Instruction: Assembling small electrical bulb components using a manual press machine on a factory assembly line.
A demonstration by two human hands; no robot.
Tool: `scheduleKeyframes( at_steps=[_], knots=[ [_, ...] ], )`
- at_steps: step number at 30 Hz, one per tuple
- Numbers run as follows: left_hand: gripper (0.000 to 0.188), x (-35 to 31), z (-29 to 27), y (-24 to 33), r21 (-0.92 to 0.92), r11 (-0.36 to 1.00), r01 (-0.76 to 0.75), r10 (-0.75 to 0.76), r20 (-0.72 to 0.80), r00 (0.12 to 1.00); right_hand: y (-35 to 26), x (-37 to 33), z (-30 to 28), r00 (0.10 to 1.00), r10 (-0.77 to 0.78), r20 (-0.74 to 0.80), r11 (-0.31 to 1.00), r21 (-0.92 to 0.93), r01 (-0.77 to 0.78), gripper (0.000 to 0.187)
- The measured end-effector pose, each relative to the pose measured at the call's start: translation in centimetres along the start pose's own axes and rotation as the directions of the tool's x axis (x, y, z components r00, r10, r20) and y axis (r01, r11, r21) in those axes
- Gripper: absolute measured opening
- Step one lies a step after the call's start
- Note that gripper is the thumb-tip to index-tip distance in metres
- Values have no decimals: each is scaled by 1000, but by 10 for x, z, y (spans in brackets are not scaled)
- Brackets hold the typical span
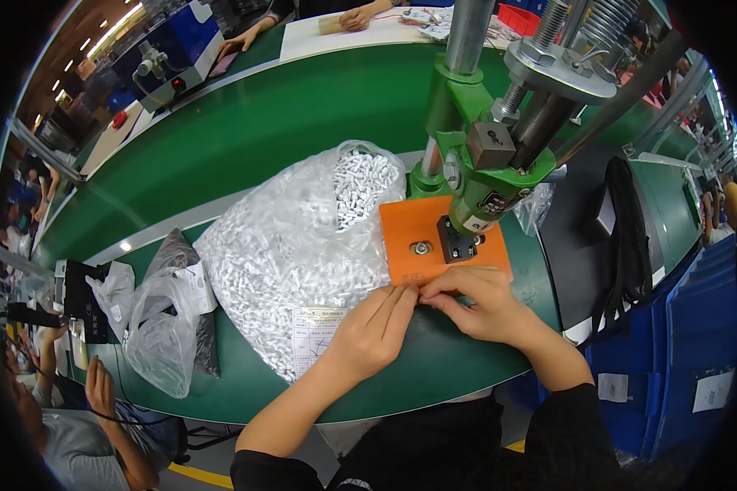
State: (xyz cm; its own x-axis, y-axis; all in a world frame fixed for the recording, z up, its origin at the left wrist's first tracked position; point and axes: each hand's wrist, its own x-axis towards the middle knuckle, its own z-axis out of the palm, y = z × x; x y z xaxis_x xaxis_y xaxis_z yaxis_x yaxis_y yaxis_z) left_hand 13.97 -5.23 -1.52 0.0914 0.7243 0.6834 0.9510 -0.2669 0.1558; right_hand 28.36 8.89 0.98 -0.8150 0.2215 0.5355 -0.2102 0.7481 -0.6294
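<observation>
My left hand (374, 331) and my right hand (477, 303) meet at the front edge of an orange base plate (403, 225). Both sets of fingertips are pinched together, and whatever is between them is too small or hidden to make out. On the plate sits a black fixture block (457, 243), beside a bolt with a washer (420, 248). Over the block rises a green press (477, 200) with a steel column. Left of the plate, close to my left hand, lies a large clear plastic bag (270, 221) full of small silvery parts, with its mouth open toward the press.
A printed paper label (315, 331) lies on the big bag. Farther left are bags of dark parts (206, 344) and a crumpled clear bag (162, 327). Blue bins (622, 352) stand at the right. A green conveyor belt (303, 106) runs behind; co-workers sit across it and at the left.
</observation>
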Motion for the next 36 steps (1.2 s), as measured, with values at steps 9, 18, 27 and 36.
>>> scheduleKeyframes(
  at_steps=[9,18,27,36],
  knots=[
    [34,-1,2,-2,-250,967,40,-69,-108,992,-7,-3,5,914,388,116,784,481,-393,10],
    [32,0,3,-2,-355,934,45,-110,-163,980,-6,-6,7,840,449,306,425,754,-501,13],
    [29,1,5,-1,-389,916,102,-179,-168,969,3,-7,8,869,383,313,394,795,-460,18],
    [21,5,6,1,-361,918,166,-248,-194,949,5,-8,9,906,339,255,473,786,-398,24]
  ],
)
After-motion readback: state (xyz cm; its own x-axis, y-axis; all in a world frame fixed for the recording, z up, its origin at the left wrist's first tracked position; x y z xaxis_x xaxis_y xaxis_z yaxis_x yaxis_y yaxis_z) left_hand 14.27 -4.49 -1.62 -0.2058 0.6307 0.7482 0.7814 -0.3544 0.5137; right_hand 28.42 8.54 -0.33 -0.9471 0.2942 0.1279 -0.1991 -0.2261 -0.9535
